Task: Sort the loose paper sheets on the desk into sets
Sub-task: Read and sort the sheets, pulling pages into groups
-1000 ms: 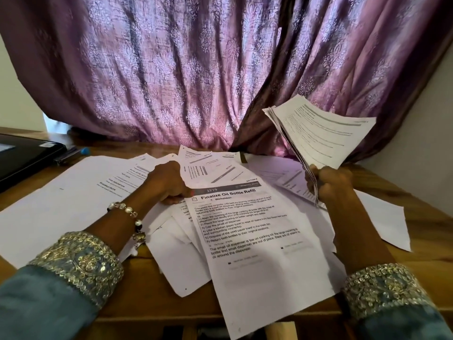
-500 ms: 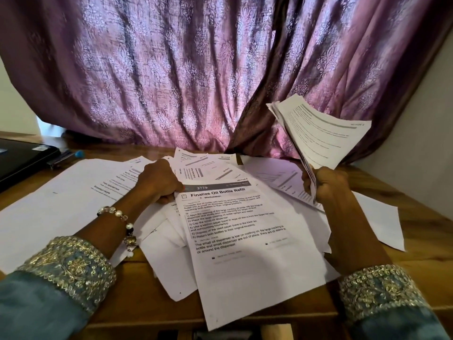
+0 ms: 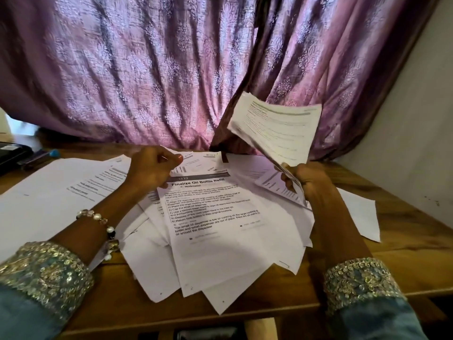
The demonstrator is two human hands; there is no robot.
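Loose white printed sheets lie overlapping across the wooden desk (image 3: 404,244). On top in the middle is one headed "Finalize Oil Bottle Refill" (image 3: 215,224). My left hand (image 3: 153,168) is raised a little over the pile and pinches the top-left corner of a sheet (image 3: 196,163) that lies behind that page. My right hand (image 3: 304,182) grips the lower edge of a fanned stack of sheets (image 3: 279,128) and holds it upright above the right side of the desk. More sheets (image 3: 49,192) spread out to the left.
A purple patterned curtain (image 3: 147,69) hangs close behind the desk. A dark flat device (image 3: 12,155) and a pen with a blue cap (image 3: 46,154) lie at the far left. A pale wall (image 3: 416,119) stands to the right. The desk's front edge runs below the pile.
My left hand has lifted off the pile and moved back and right, now pinching a sheet's corner. The stack in my right hand has tilted lower and to the right.
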